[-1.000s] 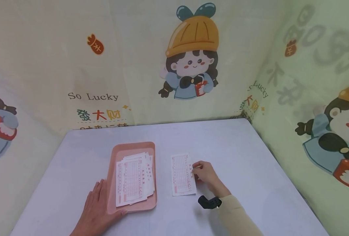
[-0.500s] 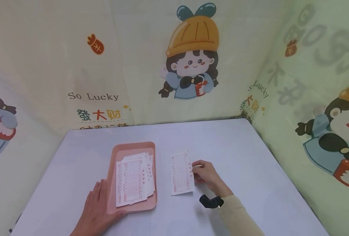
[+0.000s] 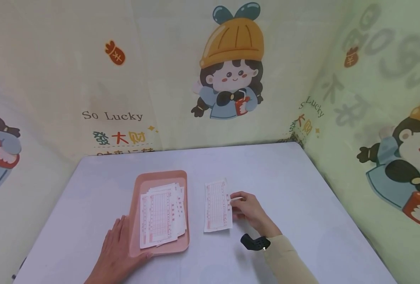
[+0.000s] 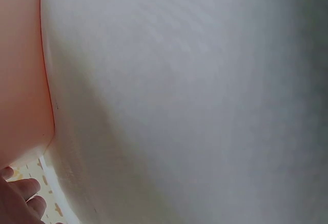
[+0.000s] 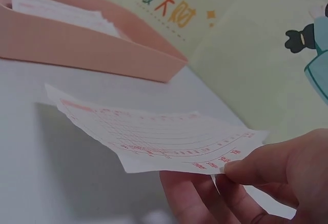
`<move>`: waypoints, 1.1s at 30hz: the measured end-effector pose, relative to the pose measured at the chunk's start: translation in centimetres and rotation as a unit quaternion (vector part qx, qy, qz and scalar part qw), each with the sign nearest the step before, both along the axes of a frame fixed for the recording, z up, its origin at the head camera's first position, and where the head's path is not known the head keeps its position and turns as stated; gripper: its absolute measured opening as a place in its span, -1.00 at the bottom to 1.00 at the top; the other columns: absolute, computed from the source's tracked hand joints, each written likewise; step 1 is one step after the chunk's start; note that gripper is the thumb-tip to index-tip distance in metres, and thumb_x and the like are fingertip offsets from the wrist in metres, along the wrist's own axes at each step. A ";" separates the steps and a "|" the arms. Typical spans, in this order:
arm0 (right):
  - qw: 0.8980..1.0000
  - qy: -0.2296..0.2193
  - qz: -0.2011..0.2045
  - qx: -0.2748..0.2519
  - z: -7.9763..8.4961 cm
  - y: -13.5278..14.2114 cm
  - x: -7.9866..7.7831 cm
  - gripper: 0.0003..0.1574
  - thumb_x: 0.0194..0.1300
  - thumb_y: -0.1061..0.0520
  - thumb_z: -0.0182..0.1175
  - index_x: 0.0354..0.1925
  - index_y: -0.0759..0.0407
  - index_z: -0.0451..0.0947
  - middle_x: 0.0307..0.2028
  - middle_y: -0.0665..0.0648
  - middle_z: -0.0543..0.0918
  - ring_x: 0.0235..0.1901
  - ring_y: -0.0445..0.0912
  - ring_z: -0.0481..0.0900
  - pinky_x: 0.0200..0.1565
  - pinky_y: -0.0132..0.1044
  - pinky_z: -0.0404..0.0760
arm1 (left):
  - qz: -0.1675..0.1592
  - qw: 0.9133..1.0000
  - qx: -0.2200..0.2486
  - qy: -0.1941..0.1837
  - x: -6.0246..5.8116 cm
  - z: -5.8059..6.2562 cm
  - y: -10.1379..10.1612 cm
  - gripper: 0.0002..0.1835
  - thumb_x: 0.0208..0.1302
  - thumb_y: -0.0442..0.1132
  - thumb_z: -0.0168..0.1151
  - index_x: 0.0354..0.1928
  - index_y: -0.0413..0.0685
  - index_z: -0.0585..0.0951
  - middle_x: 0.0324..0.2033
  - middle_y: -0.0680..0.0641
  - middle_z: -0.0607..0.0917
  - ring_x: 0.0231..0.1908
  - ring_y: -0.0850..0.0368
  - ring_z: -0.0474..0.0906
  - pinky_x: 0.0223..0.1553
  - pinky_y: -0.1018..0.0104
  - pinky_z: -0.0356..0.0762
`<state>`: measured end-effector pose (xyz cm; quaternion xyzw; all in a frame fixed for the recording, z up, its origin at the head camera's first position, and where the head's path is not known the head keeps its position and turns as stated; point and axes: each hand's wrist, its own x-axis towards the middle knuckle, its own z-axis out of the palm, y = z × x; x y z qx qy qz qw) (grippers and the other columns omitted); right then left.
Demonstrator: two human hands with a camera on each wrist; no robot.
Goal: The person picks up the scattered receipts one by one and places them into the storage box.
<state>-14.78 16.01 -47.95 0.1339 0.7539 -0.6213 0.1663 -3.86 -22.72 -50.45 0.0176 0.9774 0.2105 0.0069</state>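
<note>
A white paper form (image 3: pixel 218 206) with a red printed grid is pinched at its right edge by my right hand (image 3: pixel 249 211). In the right wrist view the form (image 5: pixel 154 137) is raised off the table, thumb on top and fingers beneath. To its left lies a pink tray (image 3: pixel 162 176) with several similar forms (image 3: pixel 161 217) stacked loosely inside. My left hand (image 3: pixel 115 246) rests against the tray's lower left corner, fingers straight along its side and thumb at the near edge. Only some fingertips of that hand show in the left wrist view.
The white table (image 3: pixel 274 173) is bounded at the back and right by a patterned curtain (image 3: pixel 174 79) with cartoon figures and lettering. A black band (image 3: pixel 254 242) sits on my right wrist.
The form in my right hand has lifted off the table and shifted slightly left and away. My left hand and the tray have stayed put.
</note>
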 end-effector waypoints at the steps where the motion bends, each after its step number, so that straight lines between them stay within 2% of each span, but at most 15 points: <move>1: 1.000 0.003 -0.001 -0.005 0.1 0.0 0.0 -0.64 0.33 0.21 0.19 0.09 0.22 0.53 -0.15 0.20 0.70 -0.35 -0.05 0.69 -0.37 -0.30 0.63 | -0.001 1.000 0.003 0.001 0.0 0.0 0.0 0.48 -0.14 0.53 0.32 0.53 -0.31 -0.19 0.47 -0.44 0.01 0.45 -0.40 -0.12 0.38 -0.40 -0.09; 19: 0.999 0.022 0.002 -0.032 1.6 -0.5 0.1 -0.62 0.36 0.19 0.20 0.12 0.22 0.51 -0.09 0.24 0.68 -0.30 -0.03 0.71 -0.30 -0.27 0.72 | -0.006 1.000 0.000 0.016 0.0 0.0 -0.1 0.49 -0.15 0.51 0.35 0.53 -0.32 -0.18 0.46 -0.44 0.03 0.44 -0.38 -0.09 0.34 -0.35 -0.03; 22: 0.999 0.024 0.004 -0.036 1.8 -0.6 0.0 -0.62 0.35 0.20 0.20 0.12 0.22 0.51 -0.10 0.24 0.69 -0.29 -0.02 0.71 -0.29 -0.26 0.73 | -0.006 1.000 0.002 0.018 0.1 -0.1 -0.1 0.48 -0.14 0.51 0.34 0.53 -0.31 -0.18 0.47 -0.43 0.02 0.45 -0.38 -0.10 0.37 -0.36 -0.07; 27: 0.999 0.028 0.013 -0.041 2.1 -1.0 -0.1 -0.62 0.35 0.19 0.20 0.12 0.22 0.51 -0.11 0.23 0.70 -0.28 -0.01 0.72 -0.30 -0.25 0.73 | -0.010 1.000 0.009 0.024 0.1 -0.2 -0.2 0.46 -0.11 0.49 0.35 0.54 -0.30 -0.18 0.48 -0.42 0.01 0.46 -0.37 -0.11 0.47 -0.29 -0.28; 33: 0.998 0.034 0.022 -0.040 2.5 -1.5 -0.1 -0.62 0.35 0.20 0.19 0.12 0.22 0.51 -0.11 0.23 0.71 -0.28 0.01 0.73 -0.28 -0.23 0.74 | -0.011 1.000 0.004 0.019 0.0 -0.1 -0.2 0.47 -0.12 0.49 0.35 0.53 -0.32 -0.20 0.47 -0.44 0.01 0.45 -0.40 -0.10 0.36 -0.36 -0.08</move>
